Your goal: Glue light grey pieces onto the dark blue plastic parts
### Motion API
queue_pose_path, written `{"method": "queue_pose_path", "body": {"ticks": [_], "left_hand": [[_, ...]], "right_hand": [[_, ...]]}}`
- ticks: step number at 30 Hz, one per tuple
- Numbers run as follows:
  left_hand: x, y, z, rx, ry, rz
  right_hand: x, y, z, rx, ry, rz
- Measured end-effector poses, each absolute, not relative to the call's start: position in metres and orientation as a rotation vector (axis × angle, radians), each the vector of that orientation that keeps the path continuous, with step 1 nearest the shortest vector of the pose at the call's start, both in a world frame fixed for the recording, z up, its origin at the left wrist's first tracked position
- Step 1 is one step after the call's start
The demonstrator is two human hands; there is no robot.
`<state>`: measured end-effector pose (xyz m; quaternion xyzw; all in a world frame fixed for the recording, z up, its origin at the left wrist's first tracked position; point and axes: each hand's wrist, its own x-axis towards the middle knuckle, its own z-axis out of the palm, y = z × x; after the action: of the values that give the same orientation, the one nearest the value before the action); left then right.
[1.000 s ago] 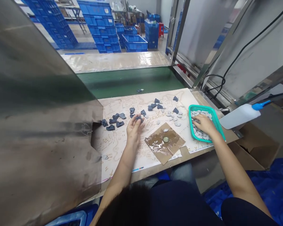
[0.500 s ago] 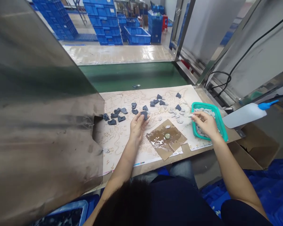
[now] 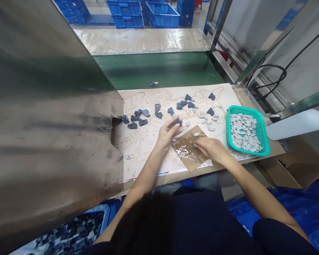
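My left hand (image 3: 168,134) holds a dark grey, angular plastic-looking piece (image 3: 178,122) between thumb and fingers, just above the paper-covered table. With its fingers pinched together, my right hand (image 3: 212,148) is low over a wet, shiny square of brown cardboard (image 3: 185,151). A small pale grey piece (image 3: 194,145) shows at its fingertips, partly hidden by them. Another pale chip (image 3: 196,134) lies on the cardboard's far part. Beyond my hands, more dark pieces (image 3: 184,103) and loose pale chips (image 3: 211,127) are scattered over the printed paper.
To the right stands a green plastic basket (image 3: 267,141) of pale chips, with a white squeeze bottle (image 3: 297,124) beside it. A metal panel (image 3: 69,134) walls off the left. A green belt (image 3: 159,67) runs behind the table. A blue crate (image 3: 105,216) of dark pieces sits below left.
My right hand has moved left from the green basket to the wet cardboard, with a small pale piece in its fingers. My left hand still holds the dark piece. The view has tilted down.
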<state>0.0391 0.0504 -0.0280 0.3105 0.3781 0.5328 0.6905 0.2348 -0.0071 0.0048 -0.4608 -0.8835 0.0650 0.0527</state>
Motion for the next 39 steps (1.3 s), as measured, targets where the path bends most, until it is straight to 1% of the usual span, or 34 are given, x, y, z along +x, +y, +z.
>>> {"method": "queue_pose_path", "body": {"ticks": [3, 12, 18, 29, 32, 36, 39], "left_hand": [[0.041, 0.048, -0.026, 0.722, 0.851, 1.158], [0.041, 0.042, -0.017, 0.846, 0.702, 1.072], [0.041, 0.04, -0.014, 0.839, 0.625, 1.055], [0.042, 0.039, -0.012, 0.882, 0.629, 1.058], [0.042, 0.04, -0.013, 0.895, 0.645, 1.049], [0.042, 0.041, -0.016, 0.903, 0.665, 1.069], [0.042, 0.042, -0.017, 0.868, 0.694, 1.106]], "right_hand": [[0.238, -0.008, 0.011, -1.37, -2.581, 0.231], [0.229, -0.017, 0.046, -1.268, -1.921, 0.514], [0.222, -0.022, 0.054, -1.152, -1.72, 0.712], [0.224, -0.019, 0.046, -1.048, -1.702, 0.795], [0.225, -0.018, 0.045, -1.091, -1.717, 0.808], [0.23, -0.015, 0.038, -1.286, -1.931, 0.76], [0.234, -0.013, 0.027, -1.381, -2.216, 0.632]]}}
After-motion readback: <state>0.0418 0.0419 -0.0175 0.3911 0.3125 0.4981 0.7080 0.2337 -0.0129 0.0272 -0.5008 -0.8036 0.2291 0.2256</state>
